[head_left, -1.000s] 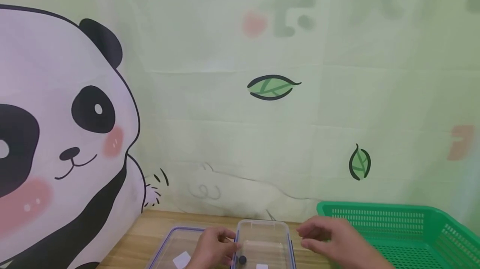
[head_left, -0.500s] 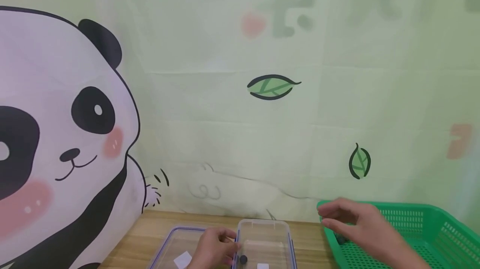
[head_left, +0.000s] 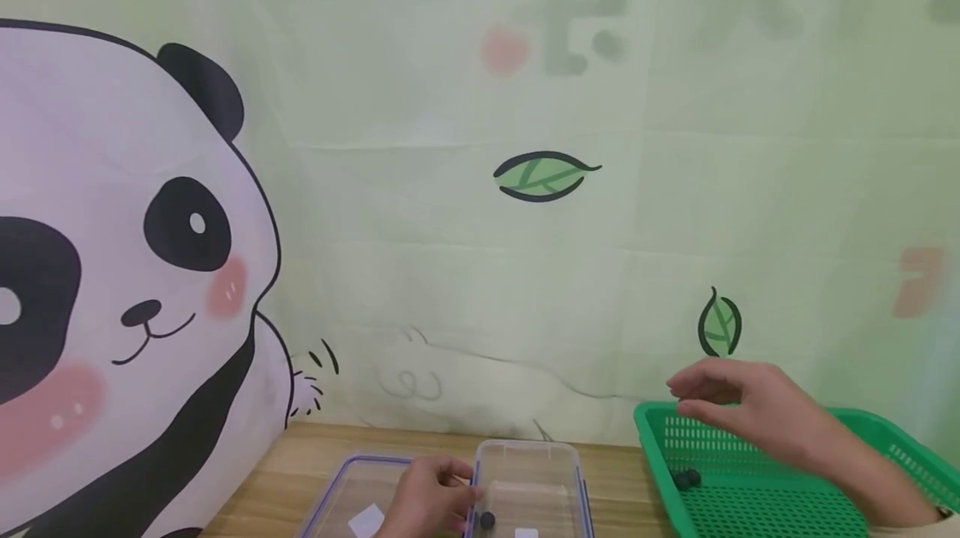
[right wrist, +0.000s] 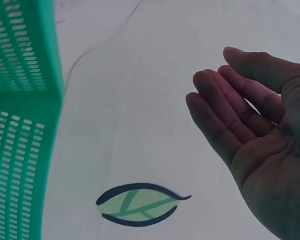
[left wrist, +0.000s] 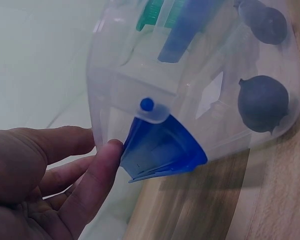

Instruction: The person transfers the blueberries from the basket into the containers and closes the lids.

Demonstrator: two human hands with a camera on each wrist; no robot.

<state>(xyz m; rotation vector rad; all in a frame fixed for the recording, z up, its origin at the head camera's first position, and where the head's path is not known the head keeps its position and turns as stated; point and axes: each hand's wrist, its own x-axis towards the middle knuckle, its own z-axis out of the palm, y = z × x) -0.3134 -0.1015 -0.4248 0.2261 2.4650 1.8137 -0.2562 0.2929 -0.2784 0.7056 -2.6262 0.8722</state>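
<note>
Head view first: left hand (head_left: 429,495) has curled fingers pinching the side of a clear plastic box (head_left: 525,445), which sits just to its right: rectangular, rounded corners, blue trim. One dark, matte ball (head_left: 487,520) is inside, close by the thumb, plus a white square (head_left: 527,533) cut off by the frame. Behind and left of that hand there's a flat clear piece with a blue rim (head_left: 341,475) (lid or another box, can't tell) with a white label (head_left: 366,520). Right hand (head_left: 765,413) is loose, fingers gently bent, holding nothing, up over a green basket (head_left: 678,438) in perforated plastic. Two dark balls (head_left: 687,479) sit below its fingertips, touching. Tabletop (head_left: 262,488) is wood grain; the cloth (head_left: 420,105) beyond both hands has soft creases and a panda print.

Left wrist view: fingertips are against the milky, see-through wall, right by a smooth blue clip (left wrist: 162,147) shaped like a fan. Past the clip you get a round ball with pointy nubs.

Right wrist view: relaxed, cupped palm, thumb apart from the fingers. The basket's slotted wall is out past the fingertips, not touching them.
</note>
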